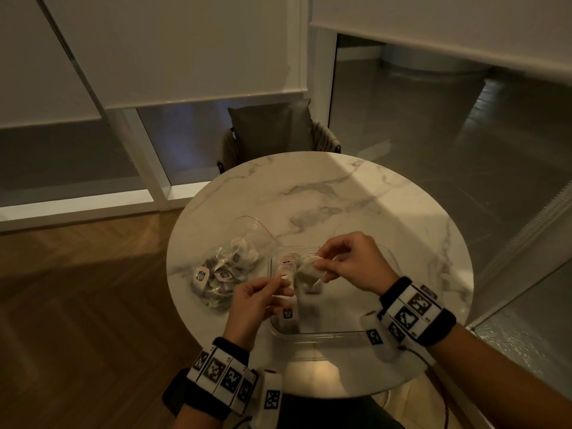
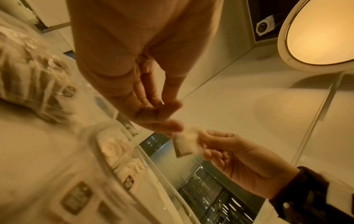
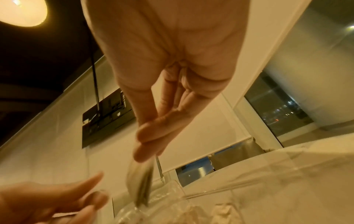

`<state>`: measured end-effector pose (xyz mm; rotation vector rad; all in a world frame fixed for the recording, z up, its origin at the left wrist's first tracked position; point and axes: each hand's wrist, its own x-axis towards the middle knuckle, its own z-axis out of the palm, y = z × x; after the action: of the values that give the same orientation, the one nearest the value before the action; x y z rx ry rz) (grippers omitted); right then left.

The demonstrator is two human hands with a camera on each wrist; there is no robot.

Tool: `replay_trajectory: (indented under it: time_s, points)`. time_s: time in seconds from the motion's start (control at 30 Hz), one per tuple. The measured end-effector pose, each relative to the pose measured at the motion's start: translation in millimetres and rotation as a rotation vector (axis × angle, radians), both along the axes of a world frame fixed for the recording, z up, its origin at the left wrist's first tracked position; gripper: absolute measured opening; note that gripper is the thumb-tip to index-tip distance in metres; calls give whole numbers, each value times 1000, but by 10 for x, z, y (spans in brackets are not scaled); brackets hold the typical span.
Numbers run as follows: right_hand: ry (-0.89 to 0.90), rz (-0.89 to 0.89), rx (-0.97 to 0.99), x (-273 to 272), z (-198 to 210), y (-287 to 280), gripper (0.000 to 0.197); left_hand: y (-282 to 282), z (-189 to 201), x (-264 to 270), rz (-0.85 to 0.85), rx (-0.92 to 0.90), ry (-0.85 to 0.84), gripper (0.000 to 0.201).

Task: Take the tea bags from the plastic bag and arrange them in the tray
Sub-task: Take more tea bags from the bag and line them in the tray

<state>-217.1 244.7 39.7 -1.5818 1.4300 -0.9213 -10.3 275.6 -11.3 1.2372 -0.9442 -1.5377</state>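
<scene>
A clear plastic bag (image 1: pixel 223 270) (image 2: pixel 34 84) full of tea bags lies on the left of the round marble table (image 1: pixel 340 196). To its right stands a clear tray (image 1: pixel 325 337) with a row of tea bags (image 1: pixel 286 264) (image 2: pixel 118 151) along its left side. My right hand (image 1: pixel 318 263) (image 2: pixel 203 141) (image 3: pixel 141 145) pinches one tea bag (image 1: pixel 308 269) (image 2: pixel 184 146) (image 3: pixel 140 181) above the tray. My left hand (image 1: pixel 280 286) (image 2: pixel 172 116) (image 3: pixel 95 188) hovers just beside it over the tray's left edge. Its fingers are loosely curled, thumb and forefinger slightly apart, and I see nothing held.
A thin red strip (image 1: pixel 257 222) runs along the plastic bag's far edge. A chair with a grey cushion (image 1: pixel 272 131) stands beyond the table. Glass panels run along the right, wooden floor lies on the left. A round lamp (image 2: pixel 321 34) glows overhead.
</scene>
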Motion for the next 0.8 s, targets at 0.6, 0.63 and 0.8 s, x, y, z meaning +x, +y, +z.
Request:
replay_trajectory:
  time_s: [0.6,0.63,0.8]
  points:
    - [1072,619,141,268,-291,-829,12,28,-305,293,7,124,-179,39]
    - [1081,607,140,270,-308,-850,13,28,-301,291,6,124,-178,39]
    - [1073,585,138,262,-331,-897,17,26,-326,295,15,132,-158,37]
